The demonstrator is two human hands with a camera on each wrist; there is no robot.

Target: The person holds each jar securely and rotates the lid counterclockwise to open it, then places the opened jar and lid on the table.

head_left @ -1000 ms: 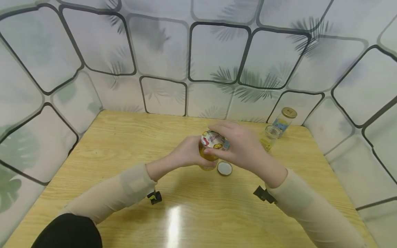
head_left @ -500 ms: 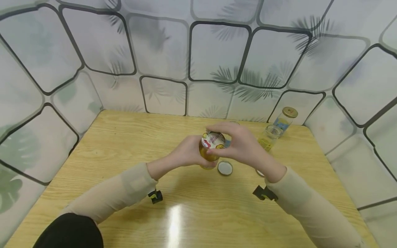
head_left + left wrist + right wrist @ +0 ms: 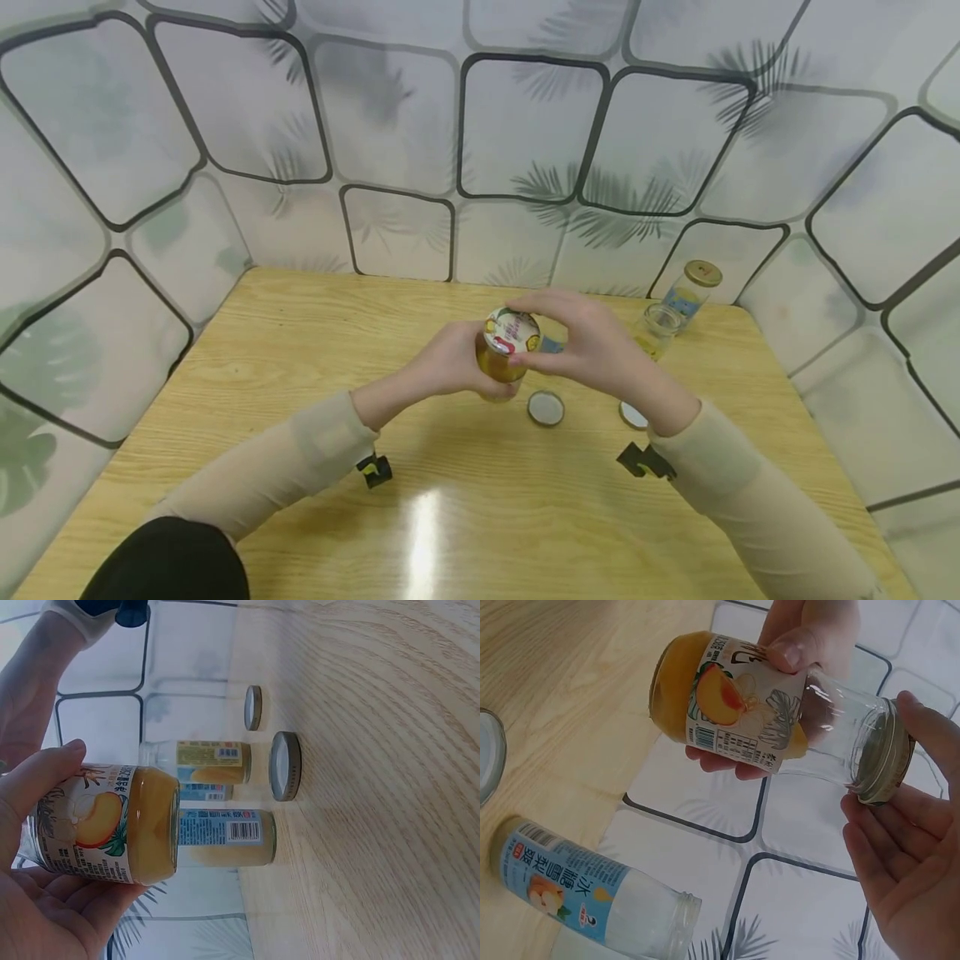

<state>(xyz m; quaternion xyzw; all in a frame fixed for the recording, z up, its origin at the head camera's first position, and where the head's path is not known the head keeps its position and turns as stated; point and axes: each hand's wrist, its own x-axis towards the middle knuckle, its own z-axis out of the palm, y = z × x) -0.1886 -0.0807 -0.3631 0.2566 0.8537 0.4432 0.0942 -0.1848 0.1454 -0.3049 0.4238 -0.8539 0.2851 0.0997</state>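
My left hand [image 3: 453, 358] grips a glass jar of peach pieces [image 3: 97, 825] round its body, above the table. The jar has a white label with a peach printed on it and stands a little tilted in the head view. A colourfully printed lid [image 3: 513, 331] sits on its mouth. My right hand [image 3: 588, 337] reaches over from the right, its thumb and fingertips at opposite sides of the lid [image 3: 885, 765]. In the right wrist view the contents lie toward the jar's base, and the glass near the neck is clear.
Two loose lids lie white side up on the table: one [image 3: 546, 408] near the jar, another [image 3: 633, 415] beside the right wrist. A lidless blue-label jar [image 3: 562, 877] stands behind the hands. Back right are a lidless yellow-label jar [image 3: 656, 329] and a gold-lidded jar [image 3: 702, 273].
Both hands have moved the jar slightly up and left in the head view. The right fingers have shifted round the lid's edge. A second loose lid has come out from behind the right forearm.
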